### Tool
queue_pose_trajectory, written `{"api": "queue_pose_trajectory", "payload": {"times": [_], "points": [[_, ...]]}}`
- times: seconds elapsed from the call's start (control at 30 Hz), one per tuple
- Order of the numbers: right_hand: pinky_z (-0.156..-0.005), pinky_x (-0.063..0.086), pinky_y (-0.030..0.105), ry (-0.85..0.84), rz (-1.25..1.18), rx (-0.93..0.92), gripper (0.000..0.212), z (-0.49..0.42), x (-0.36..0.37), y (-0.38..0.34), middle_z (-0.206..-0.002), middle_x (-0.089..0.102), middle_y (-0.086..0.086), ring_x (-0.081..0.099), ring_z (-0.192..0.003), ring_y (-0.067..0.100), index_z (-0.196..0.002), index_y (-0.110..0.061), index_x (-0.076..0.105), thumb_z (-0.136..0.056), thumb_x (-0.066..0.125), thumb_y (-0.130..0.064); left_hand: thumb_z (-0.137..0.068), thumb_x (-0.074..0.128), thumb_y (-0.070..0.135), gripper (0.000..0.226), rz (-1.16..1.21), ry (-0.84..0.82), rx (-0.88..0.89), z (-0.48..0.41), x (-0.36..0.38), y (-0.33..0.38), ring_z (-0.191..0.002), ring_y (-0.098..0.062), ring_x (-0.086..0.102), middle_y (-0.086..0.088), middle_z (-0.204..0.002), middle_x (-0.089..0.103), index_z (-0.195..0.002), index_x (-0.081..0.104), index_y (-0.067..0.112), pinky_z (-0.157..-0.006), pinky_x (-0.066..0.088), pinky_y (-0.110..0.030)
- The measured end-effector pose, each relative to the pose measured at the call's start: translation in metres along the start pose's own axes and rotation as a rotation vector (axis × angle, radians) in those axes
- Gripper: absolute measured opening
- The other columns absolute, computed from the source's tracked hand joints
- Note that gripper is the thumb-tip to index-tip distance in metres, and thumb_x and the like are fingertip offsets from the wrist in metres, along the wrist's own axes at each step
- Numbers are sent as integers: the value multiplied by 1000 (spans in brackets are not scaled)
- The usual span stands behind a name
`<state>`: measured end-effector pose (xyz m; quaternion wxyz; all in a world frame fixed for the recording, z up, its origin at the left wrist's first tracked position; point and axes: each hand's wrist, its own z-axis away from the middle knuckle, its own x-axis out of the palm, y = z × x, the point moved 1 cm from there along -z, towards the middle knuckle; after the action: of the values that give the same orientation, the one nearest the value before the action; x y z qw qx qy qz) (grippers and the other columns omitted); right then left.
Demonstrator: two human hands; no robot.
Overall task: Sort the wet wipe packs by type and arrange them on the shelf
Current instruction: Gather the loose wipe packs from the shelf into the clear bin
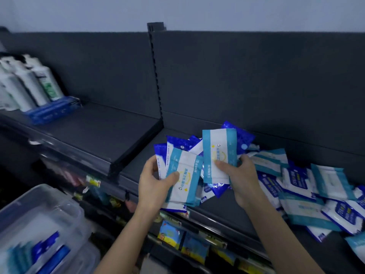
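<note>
My left hand (156, 179) grips a fanned stack of wet wipe packs (182, 175), a teal-and-white pack on top and dark blue ones behind. My right hand (240, 176) holds another bunch upright, with a teal-and-white pack (219, 153) in front and a dark blue pack (240, 138) behind it. Both bunches hover just above the dark shelf (138, 167). A loose heap of mixed teal and blue packs (308, 192) lies on the shelf to the right of my hands.
White bottles (29, 84) and flat blue packs (53, 110) stand on the left shelf section. A clear plastic bin (41, 226) holding more packs sits at lower left. Colourful packets (183, 241) fill the lower shelf. A slotted upright (157, 76) divides the back panel.
</note>
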<state>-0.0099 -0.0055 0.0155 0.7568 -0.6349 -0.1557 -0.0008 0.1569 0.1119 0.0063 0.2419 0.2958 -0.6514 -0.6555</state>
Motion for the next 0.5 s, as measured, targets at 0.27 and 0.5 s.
{"api": "queue_pose_trajectory", "payload": {"times": [0.27,0.5], "points": [[-63,58,33,-134,99,54,39,32,118,32,-98,71,8,72,-82,21,-107,-9,57,-74,77,-2,-74,76,2,49,2,140,-12,-13,-126,-16,-85,-5,68,17,-93,70,-111,58,29,-66,57,-24],[-65,57,35,-263,266,110,42,71,236,90,-97,69,9,70,-82,21,-104,-1,52,-72,79,-6,-77,72,1,45,5,309,-63,-12,-251,-44,-74,5,67,16,-96,66,-109,55,28,-57,53,-17]]}}
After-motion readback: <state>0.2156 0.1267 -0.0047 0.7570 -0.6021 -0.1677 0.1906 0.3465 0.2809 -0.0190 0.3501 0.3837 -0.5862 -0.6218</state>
